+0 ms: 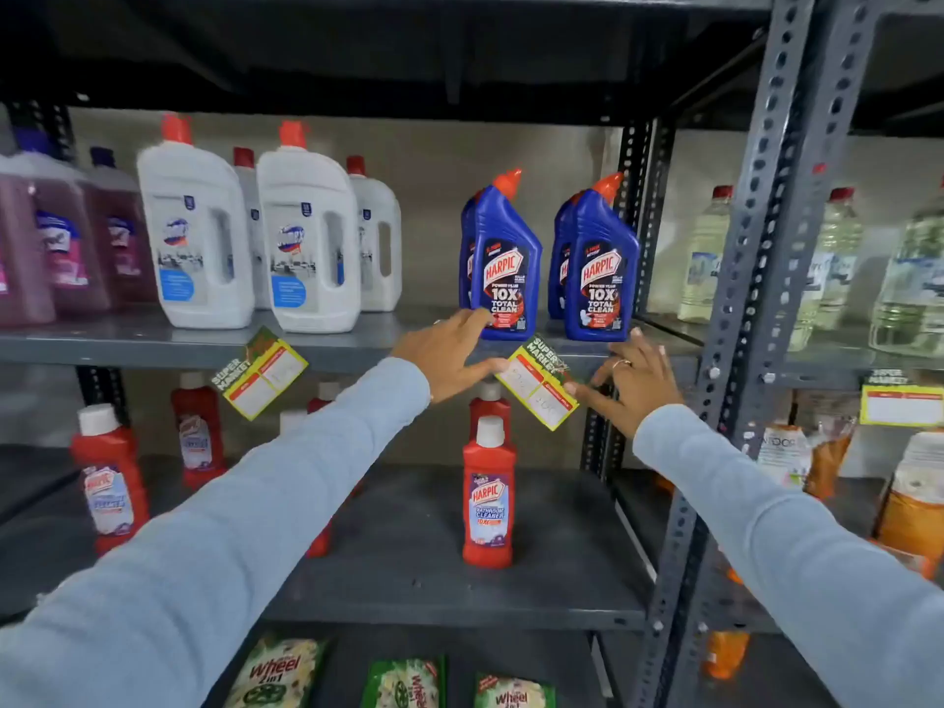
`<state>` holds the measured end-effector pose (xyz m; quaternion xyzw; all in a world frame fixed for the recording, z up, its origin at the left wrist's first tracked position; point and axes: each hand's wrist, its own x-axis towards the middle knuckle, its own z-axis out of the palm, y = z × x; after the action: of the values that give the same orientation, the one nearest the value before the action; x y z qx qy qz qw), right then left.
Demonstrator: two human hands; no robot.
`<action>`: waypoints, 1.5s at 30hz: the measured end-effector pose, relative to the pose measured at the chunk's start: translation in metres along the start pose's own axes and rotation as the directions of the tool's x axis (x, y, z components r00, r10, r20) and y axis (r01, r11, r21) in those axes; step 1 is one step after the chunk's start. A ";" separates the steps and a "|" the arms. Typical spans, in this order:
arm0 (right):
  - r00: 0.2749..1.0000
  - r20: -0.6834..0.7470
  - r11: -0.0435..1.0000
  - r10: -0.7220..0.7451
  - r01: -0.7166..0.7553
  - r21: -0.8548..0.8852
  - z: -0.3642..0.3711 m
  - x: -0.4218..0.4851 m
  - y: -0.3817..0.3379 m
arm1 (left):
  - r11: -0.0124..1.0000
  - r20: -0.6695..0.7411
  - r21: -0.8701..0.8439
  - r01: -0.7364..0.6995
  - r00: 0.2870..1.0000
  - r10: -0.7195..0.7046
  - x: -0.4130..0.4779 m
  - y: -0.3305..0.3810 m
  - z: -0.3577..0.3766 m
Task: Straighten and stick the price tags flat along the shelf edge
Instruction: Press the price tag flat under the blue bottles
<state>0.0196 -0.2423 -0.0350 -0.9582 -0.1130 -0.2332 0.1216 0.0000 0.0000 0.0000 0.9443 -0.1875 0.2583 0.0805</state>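
A crooked green, yellow and red price tag (pixel 539 385) hangs tilted on the grey shelf edge (pixel 153 350) below the blue Harpic bottles (pixel 505 263). My left hand (pixel 449 357) pinches its upper left corner against the shelf edge. My right hand (pixel 631 383) holds its lower right side with the fingertips. A second tag (pixel 260 373) hangs crooked further left on the same edge, with no hand on it. A third tag (pixel 901 403) sits level on the neighbouring rack's edge at the right.
White jugs (pixel 306 237) and purple bottles (pixel 51 247) stand on the same shelf. Red Harpic bottles (pixel 488 498) stand on the shelf below, green Wheel packets (pixel 403 684) lower still. A perforated grey upright (pixel 756 247) rises right of my right hand.
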 end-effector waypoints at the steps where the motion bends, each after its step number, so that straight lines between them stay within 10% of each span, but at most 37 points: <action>1: 1.000 -0.009 0.999 0.006 -0.006 0.032 0.003 0.002 0.002 | 0.996 0.023 0.090 -0.015 1.000 0.013 0.007 0.004 0.003; 7: 0.983 -0.184 0.979 0.028 0.010 0.203 0.022 0.008 0.007 | 0.878 0.114 0.458 -0.142 0.988 0.100 0.046 0.033 0.017; 14: 0.985 -0.161 0.989 0.059 -0.036 0.141 0.020 0.015 0.005 | 0.928 0.343 0.316 -0.195 0.936 0.080 0.075 0.046 -0.007; 24: 0.992 -0.114 0.903 -0.059 0.102 0.418 0.008 0.014 0.025 | 0.992 0.193 0.118 0.040 0.979 -0.063 0.027 0.036 0.012; 34: 0.981 -0.159 0.994 -0.110 0.107 -0.031 0.020 0.009 0.018 | 0.987 -0.324 0.156 0.027 0.946 0.025 0.007 0.020 0.094; 45: 0.993 -0.115 0.991 0.031 -0.016 0.132 -0.012 0.022 0.002 | 0.994 -0.314 -0.070 0.079 0.944 -0.097 0.031 0.017 0.065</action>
<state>0.0343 -0.2439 -0.0146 -0.9342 -0.1093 -0.2793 0.1932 0.0474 -0.0411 -0.0387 0.8953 -0.1369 0.3972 0.1477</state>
